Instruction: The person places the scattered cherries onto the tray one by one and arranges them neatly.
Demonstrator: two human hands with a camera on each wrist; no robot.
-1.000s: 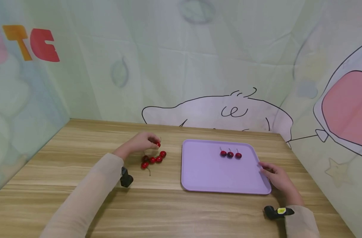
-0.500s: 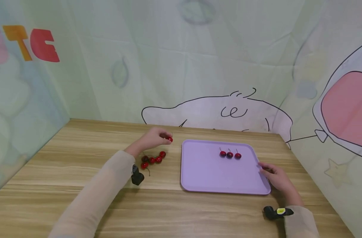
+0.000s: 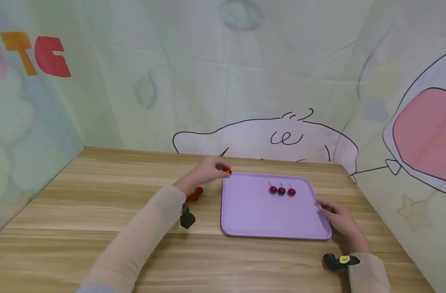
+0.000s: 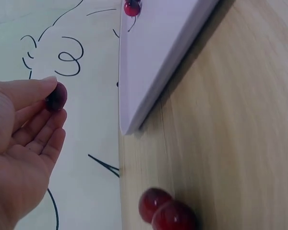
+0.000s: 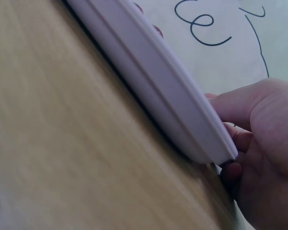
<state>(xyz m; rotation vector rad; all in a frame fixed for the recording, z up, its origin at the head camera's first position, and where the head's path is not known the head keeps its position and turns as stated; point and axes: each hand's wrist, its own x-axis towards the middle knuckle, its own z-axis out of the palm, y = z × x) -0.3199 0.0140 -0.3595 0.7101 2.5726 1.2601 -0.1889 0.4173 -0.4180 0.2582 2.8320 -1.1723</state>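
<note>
My left hand [image 3: 207, 171] pinches a dark red cherry [image 4: 57, 97] between thumb and fingertips, raised by the back left corner of the lilac tray [image 3: 259, 217]. Three cherries [image 3: 281, 191] with upright stems lie in a row on the tray, toward its back right. At the tray's right edge, my right hand [image 3: 342, 221] grips the rim; in the right wrist view the thumb is at the top and fingers are curled by the underside. Several loose cherries [image 3: 195, 196] sit on the table left of the tray, partly hidden behind the left forearm.
The wooden table [image 3: 245, 264] meets a printed cloth backdrop [image 3: 193, 97] at its back and right edges. A small black camera [image 3: 187, 217] is strapped to the left wrist, another black camera [image 3: 334, 261] to the right.
Carrying the pinched cherry, my left hand has moved right, from above the loose cherries to the tray's back left corner. The right hand and tray have stayed in place.
</note>
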